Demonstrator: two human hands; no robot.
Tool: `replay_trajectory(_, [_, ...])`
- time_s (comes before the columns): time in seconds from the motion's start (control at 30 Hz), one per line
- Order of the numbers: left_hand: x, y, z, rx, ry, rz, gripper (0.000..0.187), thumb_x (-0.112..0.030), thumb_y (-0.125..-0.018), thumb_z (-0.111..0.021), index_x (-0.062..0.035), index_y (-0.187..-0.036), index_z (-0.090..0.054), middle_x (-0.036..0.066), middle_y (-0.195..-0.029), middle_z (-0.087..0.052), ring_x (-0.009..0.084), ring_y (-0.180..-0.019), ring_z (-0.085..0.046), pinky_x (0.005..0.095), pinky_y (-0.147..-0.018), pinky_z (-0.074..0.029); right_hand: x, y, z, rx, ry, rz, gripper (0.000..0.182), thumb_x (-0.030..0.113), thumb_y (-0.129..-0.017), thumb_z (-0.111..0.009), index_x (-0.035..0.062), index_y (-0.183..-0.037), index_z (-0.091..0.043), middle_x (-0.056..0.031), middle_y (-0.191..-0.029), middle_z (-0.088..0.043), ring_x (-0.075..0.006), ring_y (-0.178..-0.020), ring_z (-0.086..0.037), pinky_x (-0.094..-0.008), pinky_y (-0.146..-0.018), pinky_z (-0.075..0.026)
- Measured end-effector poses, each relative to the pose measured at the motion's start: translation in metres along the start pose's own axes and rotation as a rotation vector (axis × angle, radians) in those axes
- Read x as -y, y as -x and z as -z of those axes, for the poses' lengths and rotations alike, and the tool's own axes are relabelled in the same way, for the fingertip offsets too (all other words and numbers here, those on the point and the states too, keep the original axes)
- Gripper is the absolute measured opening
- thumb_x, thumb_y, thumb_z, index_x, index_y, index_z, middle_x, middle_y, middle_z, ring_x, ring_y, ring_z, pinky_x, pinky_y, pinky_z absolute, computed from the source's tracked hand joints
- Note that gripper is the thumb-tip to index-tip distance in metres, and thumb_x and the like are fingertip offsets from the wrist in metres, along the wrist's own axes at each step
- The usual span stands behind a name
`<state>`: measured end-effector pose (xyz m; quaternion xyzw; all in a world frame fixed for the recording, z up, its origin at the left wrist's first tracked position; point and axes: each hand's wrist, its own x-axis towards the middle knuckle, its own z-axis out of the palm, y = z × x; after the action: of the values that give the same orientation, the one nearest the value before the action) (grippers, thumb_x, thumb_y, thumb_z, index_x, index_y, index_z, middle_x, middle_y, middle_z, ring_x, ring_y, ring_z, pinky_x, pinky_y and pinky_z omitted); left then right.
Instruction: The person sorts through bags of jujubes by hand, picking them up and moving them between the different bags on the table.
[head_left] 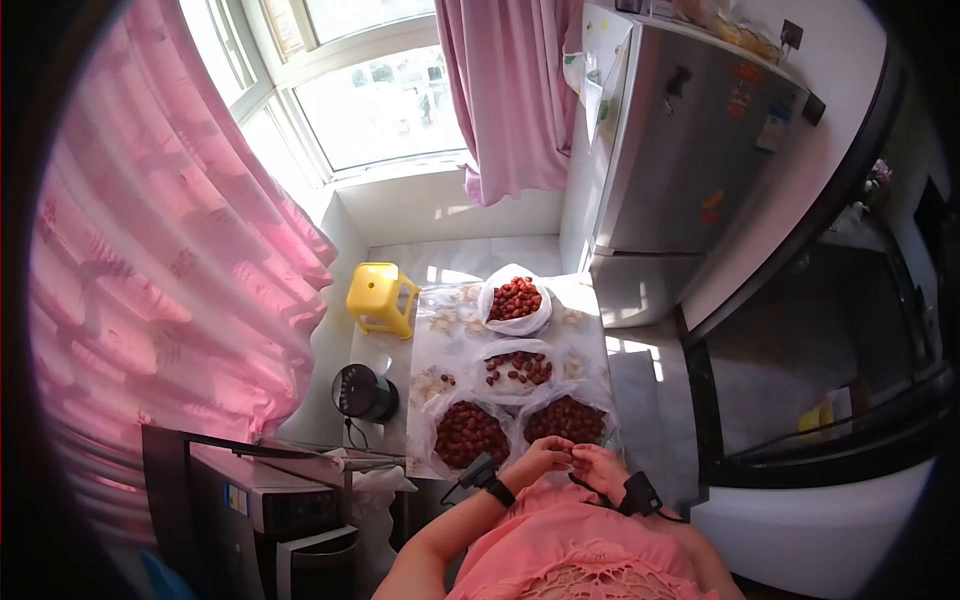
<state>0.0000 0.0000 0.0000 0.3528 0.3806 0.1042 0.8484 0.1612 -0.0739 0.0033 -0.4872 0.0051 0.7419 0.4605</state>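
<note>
My left hand [545, 459] and my right hand [600, 468] meet in front of my body at the table's near edge. Their fingers are pinched together at the tips, and whatever small thing lies between them is too small to make out. Just beyond them is a white plastic bag full of red dates [563, 420]. To its left, another bag is heaped with red dates [470, 434]. Farther back, a third bag holds a loose scatter of red dates [519, 369]. At the far end, one more bag holds brighter red dates [516, 299].
The bags stand on a table with a patterned cloth [440, 325]; a few dates lie on its left side. A yellow stool [380, 299] and a black round appliance [364, 393] stand left of it. A fridge [690, 140] rises at the right.
</note>
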Motion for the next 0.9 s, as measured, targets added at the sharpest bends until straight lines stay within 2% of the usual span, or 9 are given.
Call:
replay_trajectory(0.1, [0.005, 0.007, 0.005, 0.045, 0.151, -0.109, 0.026, -0.005, -0.081, -0.056, -0.0030, -0.106, -0.051, 0.005, -0.096, -0.055, 0.0145, -0.086, -0.056, 0.0242, -0.077, -0.047, -0.003, -0.001, -0.004, 0.002, -0.021, -0.011, 0.011, 0.008, -0.080, -0.057, 0.0111, -0.090, -0.055, -0.0011, -0.079, -0.060, -0.0128, -0.067, -0.057, -0.0294, -0.061, -0.046])
replay_trajectory(0.3, [0.003, 0.016, 0.003, -0.005, 0.076, -0.114, 0.025, -0.011, -0.081, -0.059, -0.0025, -0.103, -0.051, 0.004, -0.093, -0.055, 0.0135, -0.083, -0.057, 0.0260, -0.073, -0.049, -0.001, 0.004, -0.010, 0.007, 0.008, -0.033, 0.011, 0.008, -0.080, -0.058, 0.0115, -0.090, -0.055, -0.0008, -0.078, -0.059, -0.0125, -0.066, -0.056, -0.0286, -0.060, -0.046])
replay_trajectory(0.37, [0.005, 0.015, 0.003, -0.057, -0.025, -0.121, 0.024, -0.019, -0.083, -0.058, -0.0032, -0.101, -0.052, 0.003, -0.090, -0.055, 0.0114, -0.077, -0.056, 0.0254, -0.068, -0.048, 0.001, 0.006, -0.013, 0.009, 0.025, -0.031, 0.012, 0.009, -0.080, -0.058, 0.0117, -0.091, -0.055, -0.0012, -0.080, -0.060, -0.0121, -0.068, -0.056, -0.0287, -0.061, -0.045])
replay_trajectory(0.57, [-0.005, 0.022, 0.001, -0.050, -0.096, -0.104, 0.025, -0.029, -0.086, -0.054, -0.0054, -0.096, -0.054, 0.000, -0.080, -0.055, 0.0078, -0.069, -0.052, 0.0222, -0.061, -0.045, 0.002, 0.009, -0.017, 0.032, 0.042, -0.040, 0.012, 0.012, -0.081, -0.058, 0.0118, -0.093, -0.054, -0.0022, -0.085, -0.059, -0.0120, -0.071, -0.055, -0.0295, -0.063, -0.045])
replay_trajectory(0.8, [-0.003, 0.022, 0.000, -0.094, -0.124, -0.140, 0.025, -0.029, -0.084, -0.057, -0.0067, -0.095, -0.054, -0.001, -0.079, -0.055, 0.0071, -0.068, -0.052, 0.0206, -0.058, -0.044, -0.002, 0.006, -0.012, 0.031, 0.035, -0.041, 0.010, 0.014, -0.082, -0.057, 0.0119, -0.092, -0.054, -0.0019, -0.085, -0.059, -0.0124, -0.071, -0.055, -0.0299, -0.064, -0.045])
replay_trajectory(0.9, [-0.006, 0.026, -0.004, -0.109, -0.179, -0.168, 0.027, -0.030, -0.081, -0.061, -0.0073, -0.095, -0.054, -0.002, -0.080, -0.055, 0.0068, -0.067, -0.052, 0.0201, -0.056, -0.044, -0.002, 0.006, -0.012, 0.033, 0.027, -0.038, 0.010, 0.016, -0.081, -0.060, 0.0138, -0.090, -0.055, 0.0018, -0.079, -0.059, -0.0102, -0.068, -0.055, -0.0272, -0.062, -0.044])
